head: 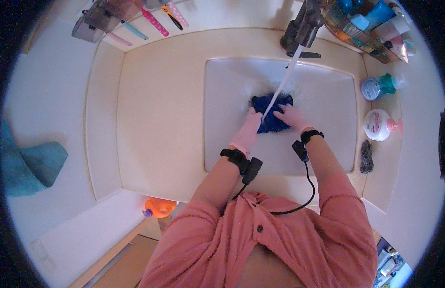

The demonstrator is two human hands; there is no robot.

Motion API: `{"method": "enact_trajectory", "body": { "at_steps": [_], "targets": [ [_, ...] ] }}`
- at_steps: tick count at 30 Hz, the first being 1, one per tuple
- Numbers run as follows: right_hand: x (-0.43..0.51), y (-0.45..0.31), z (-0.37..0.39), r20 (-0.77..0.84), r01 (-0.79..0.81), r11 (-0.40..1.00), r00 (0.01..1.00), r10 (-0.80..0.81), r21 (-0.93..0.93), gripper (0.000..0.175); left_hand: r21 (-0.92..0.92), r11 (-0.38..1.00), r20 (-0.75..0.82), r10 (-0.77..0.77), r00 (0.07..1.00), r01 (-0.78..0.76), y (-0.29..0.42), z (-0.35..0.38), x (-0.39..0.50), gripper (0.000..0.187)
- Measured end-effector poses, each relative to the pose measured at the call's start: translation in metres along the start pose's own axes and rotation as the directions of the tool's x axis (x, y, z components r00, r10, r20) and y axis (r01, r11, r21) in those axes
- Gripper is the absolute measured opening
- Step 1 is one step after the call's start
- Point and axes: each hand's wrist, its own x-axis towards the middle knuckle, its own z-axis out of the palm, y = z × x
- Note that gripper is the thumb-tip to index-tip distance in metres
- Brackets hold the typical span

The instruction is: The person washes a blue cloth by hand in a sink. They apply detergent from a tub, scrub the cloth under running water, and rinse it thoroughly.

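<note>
A dark blue wet cloth (272, 120) lies bunched in the white sink basin (229, 79). Both hands wear pink gloves. My left hand (248, 129) grips the cloth's left edge, its fingertips partly hidden. On the cloth's right side rests my right hand (292, 117), thumb and fingers spread over the fabric; whether it pinches a fold is unclear. From the dark faucet (309, 32) a stream of water (285, 77) runs down in front of the cloth, towards my left hand.
Along the right ledge stand a green-capped bottle (373, 88), a white pump bottle (377, 125) and a grey scrubbing pad (367, 157). A basket of toiletries (363, 32) sits at the back right. Toothbrushes (155, 22) hang at the back left. An orange bottle (159, 207) is below the counter (157, 118).
</note>
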Motion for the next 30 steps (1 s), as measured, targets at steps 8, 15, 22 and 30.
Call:
{"method": "enact_trajectory", "body": {
  "at_steps": [8, 15, 22, 30],
  "targets": [
    [0.0, -0.026, 0.013, 0.002, 0.009, 0.955, 1.0, -0.01, 0.298, 0.055, 0.21, 0.975, -0.053, 0.08, 0.995, -0.068, -0.01, 0.017, -0.014, 0.062],
    [-0.059, -0.078, -0.037, -0.033, 0.206, 0.78, 0.972, -0.232, 0.591, 0.048, -0.75, 0.649, 0.127, -0.048, 0.991, 0.128, 0.004, 0.027, -0.017, 0.044],
    [-0.093, -0.122, -0.057, -0.231, 0.184, 0.824, 0.971, -0.067, 0.535, 0.044, -0.798, 0.602, 0.098, 0.153, 0.983, -0.014, 0.005, 0.034, -0.034, 0.036],
    [-0.079, -0.123, -0.05, -0.382, 0.204, 0.884, 0.924, -0.032, 0.42, 0.031, -0.677, 0.728, 0.026, 0.17, 0.985, -0.108, 0.01, 0.034, -0.029, 0.024]
  ]
}}
